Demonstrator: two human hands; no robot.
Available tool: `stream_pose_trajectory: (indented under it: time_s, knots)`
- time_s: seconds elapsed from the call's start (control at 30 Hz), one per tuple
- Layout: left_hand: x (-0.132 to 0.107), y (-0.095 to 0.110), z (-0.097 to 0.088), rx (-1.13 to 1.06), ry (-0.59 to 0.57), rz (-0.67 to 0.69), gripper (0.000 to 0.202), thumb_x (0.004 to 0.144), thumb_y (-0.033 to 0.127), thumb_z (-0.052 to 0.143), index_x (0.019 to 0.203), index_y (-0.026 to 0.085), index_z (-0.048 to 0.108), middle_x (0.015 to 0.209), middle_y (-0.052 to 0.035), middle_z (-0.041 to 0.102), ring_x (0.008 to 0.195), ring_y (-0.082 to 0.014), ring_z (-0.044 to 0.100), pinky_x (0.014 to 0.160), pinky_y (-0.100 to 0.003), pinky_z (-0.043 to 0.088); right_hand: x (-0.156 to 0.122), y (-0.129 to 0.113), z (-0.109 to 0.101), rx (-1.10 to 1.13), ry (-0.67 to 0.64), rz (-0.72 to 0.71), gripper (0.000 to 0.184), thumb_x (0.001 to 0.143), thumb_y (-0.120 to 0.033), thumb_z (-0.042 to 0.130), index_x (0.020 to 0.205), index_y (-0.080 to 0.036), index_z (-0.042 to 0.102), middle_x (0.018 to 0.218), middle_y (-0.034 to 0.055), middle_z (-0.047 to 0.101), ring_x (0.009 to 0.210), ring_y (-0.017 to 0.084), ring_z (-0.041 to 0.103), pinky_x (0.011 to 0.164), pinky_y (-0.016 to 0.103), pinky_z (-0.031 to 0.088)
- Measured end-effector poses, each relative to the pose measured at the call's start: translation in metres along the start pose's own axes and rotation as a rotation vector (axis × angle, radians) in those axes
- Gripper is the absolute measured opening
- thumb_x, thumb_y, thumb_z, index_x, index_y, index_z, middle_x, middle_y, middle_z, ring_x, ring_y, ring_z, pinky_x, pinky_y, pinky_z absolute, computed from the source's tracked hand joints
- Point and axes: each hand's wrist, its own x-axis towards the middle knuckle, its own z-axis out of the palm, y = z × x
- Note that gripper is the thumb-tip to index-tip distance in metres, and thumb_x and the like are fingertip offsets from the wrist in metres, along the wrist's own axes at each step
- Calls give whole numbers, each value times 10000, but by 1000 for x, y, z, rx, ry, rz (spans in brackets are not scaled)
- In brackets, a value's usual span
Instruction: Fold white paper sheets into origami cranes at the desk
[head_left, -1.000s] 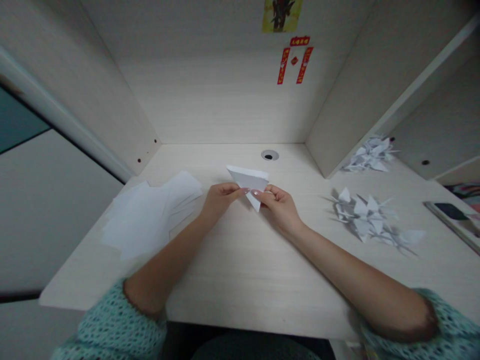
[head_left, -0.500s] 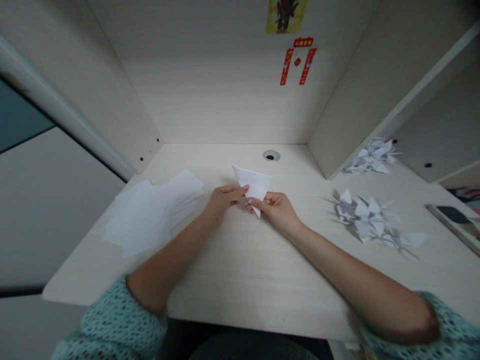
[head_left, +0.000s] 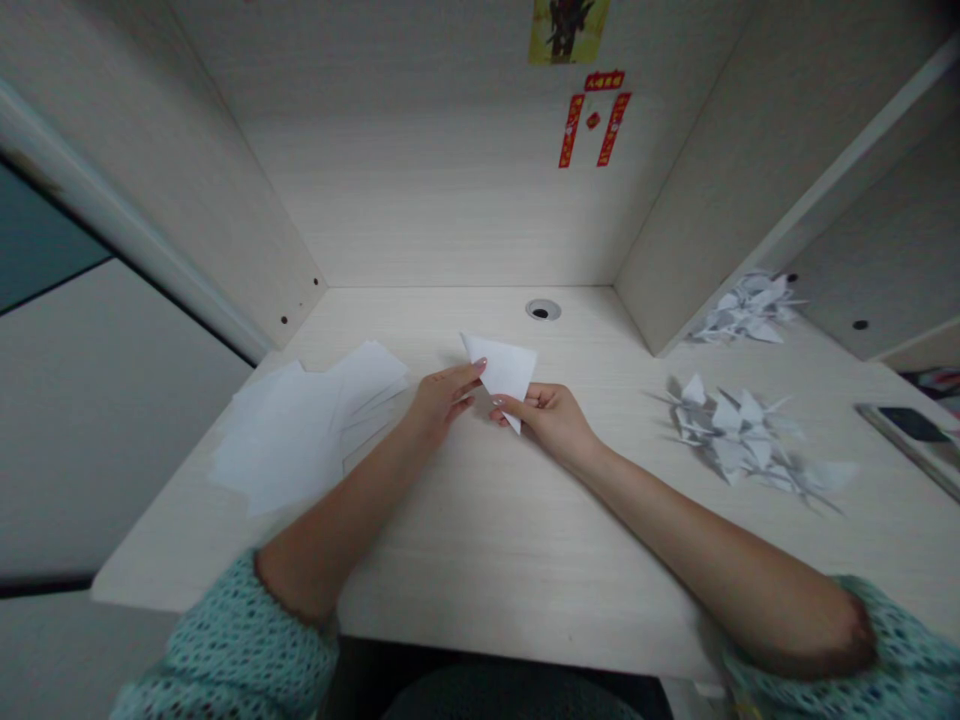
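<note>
White folded paper triangle (head_left: 504, 366) pinched narrowly between left-hand fingers (head_left: 466, 382) and right-hand fingers (head_left: 517, 403), lower tip jutting just below them.

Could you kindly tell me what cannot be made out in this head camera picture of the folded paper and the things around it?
Head view:
Folded white paper: parts behind the fingers of the left hand and right hand are hidden.
Paper cranes: they overlap, so their number is unclear.
Poster: cut off by the top edge.
Flat dark-screened item: cut off by the right edge, too small to identify.
</note>
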Motion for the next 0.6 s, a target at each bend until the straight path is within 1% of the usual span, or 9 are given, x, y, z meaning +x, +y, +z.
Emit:
stream_pose_trajectory:
  time_s: [0.07, 0.13, 0.3, 0.4, 0.47, 0.53, 0.6]
  knots:
    - [2, 5, -3, -16, 48, 22, 328, 613, 405, 766, 857, 193, 712, 1120, -89, 672, 959, -186, 618, 632, -229, 408, -2, -1, 1, -35, -9, 17, 318, 654, -456, 746, 647, -139, 715, 602, 42, 677, 477, 89, 479, 479, 236, 313]
    - [4, 10, -8, 2, 94, 78, 321, 630, 417, 748, 870, 208, 704, 1150, -82, 661, 980, -189, 618, 631, -223, 411, -4, -1, 2, -56, -11, 46, 326, 652, -464, 744, 640, -140, 710, 568, 29, 657, 451, 81, 446, 460, 234, 287]
    - [5, 13, -12, 22, 111, 118, 319, 623, 427, 747, 854, 220, 674, 1107, -68, 660, 980, -181, 608, 624, -212, 403, -4, 1, 2, -59, -11, 49, 341, 643, -483, 742, 645, -143, 710, 577, 35, 660, 445, 76, 426, 448, 230, 251]
    - [2, 12, -10, 65, 112, 141, 287, 674, 465, 698, 739, 205, 594, 1018, -54, 660, 912, -158, 600, 606, -204, 396, -4, -1, 2, -87, -12, 44, 343, 644, -485, 739, 633, -144, 709, 567, 32, 655, 445, 77, 430, 449, 229, 257]
    - [0, 11, -9, 91, 123, 179, 327, 700, 481, 665, 663, 197, 507, 910, -40, 644, 835, -143, 585, 593, -201, 397, -5, -3, 2, -98, -10, 46, 341, 643, -482, 741, 620, -144, 705, 558, 29, 650, 448, 81, 442, 455, 231, 270]
    - [-2, 10, -7, 119, 143, 240, 358, 714, 473, 648, 625, 194, 442, 793, -14, 595, 759, -125, 556, 590, -198, 402, -6, -4, 3, -99, -16, 45, 337, 649, -476, 738, 611, -144, 698, 549, 24, 642, 452, 85, 449, 457, 235, 275]
    - [-3, 10, -5, 152, 171, 308, 362, 724, 459, 636, 614, 193, 417, 720, 9, 539, 708, -112, 527, 590, -195, 406, -6, -5, 4, -94, -20, 48, 332, 656, -470, 735, 610, -144, 693, 541, 17, 632, 449, 84, 446, 456, 235, 272]
